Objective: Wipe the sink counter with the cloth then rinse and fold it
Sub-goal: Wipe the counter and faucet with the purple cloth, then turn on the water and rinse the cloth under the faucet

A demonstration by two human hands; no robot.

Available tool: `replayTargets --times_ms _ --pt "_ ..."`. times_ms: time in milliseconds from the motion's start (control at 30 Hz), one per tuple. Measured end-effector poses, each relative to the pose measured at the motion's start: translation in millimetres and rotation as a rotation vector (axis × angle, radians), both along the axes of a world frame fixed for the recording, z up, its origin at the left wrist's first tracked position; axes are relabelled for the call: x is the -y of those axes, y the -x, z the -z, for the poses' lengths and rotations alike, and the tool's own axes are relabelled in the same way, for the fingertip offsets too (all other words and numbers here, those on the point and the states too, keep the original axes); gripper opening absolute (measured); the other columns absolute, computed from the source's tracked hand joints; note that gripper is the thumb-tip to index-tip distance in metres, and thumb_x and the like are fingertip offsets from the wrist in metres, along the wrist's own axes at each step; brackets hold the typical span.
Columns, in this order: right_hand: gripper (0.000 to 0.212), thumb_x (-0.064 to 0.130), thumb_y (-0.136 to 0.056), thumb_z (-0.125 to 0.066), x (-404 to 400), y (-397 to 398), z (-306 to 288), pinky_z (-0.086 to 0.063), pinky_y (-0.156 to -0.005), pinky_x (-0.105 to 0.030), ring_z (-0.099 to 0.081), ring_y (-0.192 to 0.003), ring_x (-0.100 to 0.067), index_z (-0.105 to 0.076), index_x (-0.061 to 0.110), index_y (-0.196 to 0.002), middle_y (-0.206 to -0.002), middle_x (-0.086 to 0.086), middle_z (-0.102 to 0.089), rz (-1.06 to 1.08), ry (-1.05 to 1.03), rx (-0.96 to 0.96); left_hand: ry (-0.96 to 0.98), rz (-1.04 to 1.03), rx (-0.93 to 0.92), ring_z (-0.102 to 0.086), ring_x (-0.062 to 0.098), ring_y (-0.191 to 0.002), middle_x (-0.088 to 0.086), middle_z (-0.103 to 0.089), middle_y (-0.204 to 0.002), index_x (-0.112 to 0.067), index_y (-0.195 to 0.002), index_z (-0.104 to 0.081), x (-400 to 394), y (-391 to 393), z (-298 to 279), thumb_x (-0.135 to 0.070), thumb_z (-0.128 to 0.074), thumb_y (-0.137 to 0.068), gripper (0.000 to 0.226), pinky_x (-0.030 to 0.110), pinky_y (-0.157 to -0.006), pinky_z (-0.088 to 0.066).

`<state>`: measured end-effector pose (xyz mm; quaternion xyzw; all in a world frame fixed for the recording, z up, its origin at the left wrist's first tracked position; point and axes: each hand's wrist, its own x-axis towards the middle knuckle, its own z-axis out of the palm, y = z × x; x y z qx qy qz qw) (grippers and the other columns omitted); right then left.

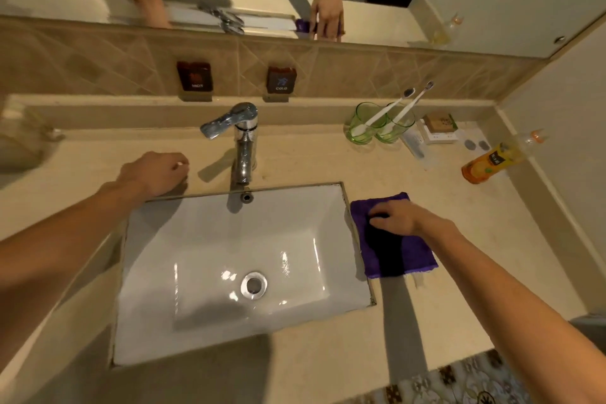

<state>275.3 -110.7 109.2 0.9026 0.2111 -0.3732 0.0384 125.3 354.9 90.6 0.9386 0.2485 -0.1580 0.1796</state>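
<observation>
One purple cloth (398, 251) is being pressed flat on the counter (328, 154), just to the right of the white sink (203, 239). It is being held down by the right hand (398, 216), whose fingers are lying spread and fairly straight on the cloth's upper part, not curled round it. The left hand (157, 170) is being rested on the counter behind the sink's left corner, fingers curled under loosely and nothing being held.

One chrome tap (242, 141) is being seen behind the basin, its lever turned to the left. On the tiled wall (98, 65) above it, two small signs are being shown: the red one (194, 76) is too blurred to be read, while the blue one (281, 79) is being read as "COLD".

To the right, two green glasses (364, 125) are being counted side by side, with two toothbrushes (393, 105) leaning in them, one in each. Beside them one small box (439, 123) is being noted, its print unreadable. One orange drink bottle (495, 157) is lying on its side near the wall, its dark label too small to be made out.
</observation>
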Motion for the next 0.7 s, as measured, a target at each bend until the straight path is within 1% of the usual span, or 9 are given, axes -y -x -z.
replayTargets --times_ms 33,100,200,300,367,433,533,600,700 --pt "0.044 0.045 -0.1 -0.051 -9.7 -0.4 -5.9 -0.04 -0.11 -0.039 -0.052 -0.131 -0.027 -0.059 0.025 -0.138 -0.146 -0.003 -0.056 0.02 -0.004 0.032 0.03 -0.031 0.043 -0.057 0.037 -0.121 0.011 -0.064 -0.136 -0.028 -0.129 -0.065 1.1 11.1 -4.0 -0.039 -0.048 -0.103 0.033 0.041 -0.096 -0.047" --pt "0.045 0.049 -0.095 -0.053 -27.3 2.6 -20.5 -0.046 -0.104 -0.04 -0.058 -0.122 -0.031 -0.061 0.026 -0.133 -0.136 -0.007 -0.064 0.083 -0.07 0.097 0.083 -0.091 0.138 -0.06 0.034 -0.117 0.008 -0.066 -0.131 -0.025 -0.125 -0.067 4.7 33.4 -10.8 -0.034 -0.051 -0.102 0.029 0.039 -0.092 -0.046" --pt "0.033 0.039 -0.098 -0.058 -48.7 19.2 -41.1 -0.046 -0.09 -0.032 -0.063 -0.108 -0.026 -0.065 0.025 -0.127 -0.122 -0.008 -0.072 0.154 -0.279 0.146 0.107 -0.112 0.301 -0.058 0.032 -0.12 0.009 -0.063 -0.134 -0.017 -0.125 -0.067 15.9 68.4 -18.9 -0.026 -0.05 -0.104 0.029 0.038 -0.093 -0.045" --pt "0.025 0.034 -0.1 -0.058 -68.6 46.7 -56.4 -0.041 -0.079 -0.028 -0.062 -0.092 -0.017 -0.07 0.023 -0.119 -0.107 -0.004 -0.075 0.154 -0.454 0.204 0.012 -0.117 0.451 -0.056 0.035 -0.126 0.013 -0.061 -0.138 -0.011 -0.122 -0.07 25.8 110.6 -16.9 -0.029 -0.047 -0.1 0.036 0.044 -0.098 -0.047" --pt "0.023 0.035 -0.1 -0.057 -79.5 67.8 -59.8 -0.047 -0.078 -0.031 -0.063 -0.09 -0.013 -0.072 0.024 -0.113 -0.104 0.001 -0.075 0.165 -0.528 0.235 -0.075 -0.132 0.511 -0.052 0.035 -0.131 0.012 -0.058 -0.143 -0.014 -0.123 -0.069 33.9 136.1 -13.5 -0.035 -0.044 -0.097 0.041 0.049 -0.104 -0.044" --pt "0.021 0.036 -0.099 -0.058 -88.8 90.0 -57.6 -0.054 -0.082 -0.036 -0.066 -0.091 -0.012 -0.073 0.026 -0.11 -0.102 0.006 -0.075 0.178 -0.579 0.239 -0.136 -0.146 0.497 -0.044 0.032 -0.14 0.008 -0.051 -0.151 -0.02 -0.133 -0.062 43.4 159.7 -9.8 -0.039 -0.04 -0.1 0.044 0.052 -0.111 -0.036" --pt "0.017 0.036 -0.098 -0.059 -99.7 124.5 -47.1 -0.057 -0.082 -0.039 -0.067 -0.091 -0.008 -0.073 0.028 -0.103 -0.096 0.012 -0.073 0.171 -0.636 0.236 -0.19 -0.158 0.407 -0.032 0.03 -0.15 0.004 -0.038 -0.162 -0.028 -0.146 -0.051 49.9 186.0 7.4 -0.046 -0.031 -0.102 0.051 0.05 -0.118 -0.028" --pt "0.019 0.036 -0.098 -0.057 -105.5 144.7 -35.2 -0.056 -0.081 -0.038 -0.067 -0.092 -0.009 -0.074 0.027 -0.101 -0.099 0.011 -0.073 0.167 -0.63 0.227 -0.232 -0.129 0.279 -0.028 0.029 -0.153 0.002 -0.031 -0.166 -0.031 -0.153 -0.043 48.8 199.8 30.0 -0.053 -0.02 -0.103 0.059 0.05 -0.12 -0.025" --pt "0.022 0.045 -0.095 -0.053 -109.3 167.5 -14.3 -0.056 -0.083 -0.042 -0.066 -0.093 -0.009 -0.071 0.033 -0.099 -0.102 0.012 -0.072 0.17 -0.594 0.201 -0.205 -0.107 0.123 -0.017 0.024 -0.157 -0.003 -0.017 -0.171 -0.037 -0.159 -0.027 44.7 222.2 69.5 -0.063 -0.001 -0.1 0.07 0.053 -0.125 -0.016"
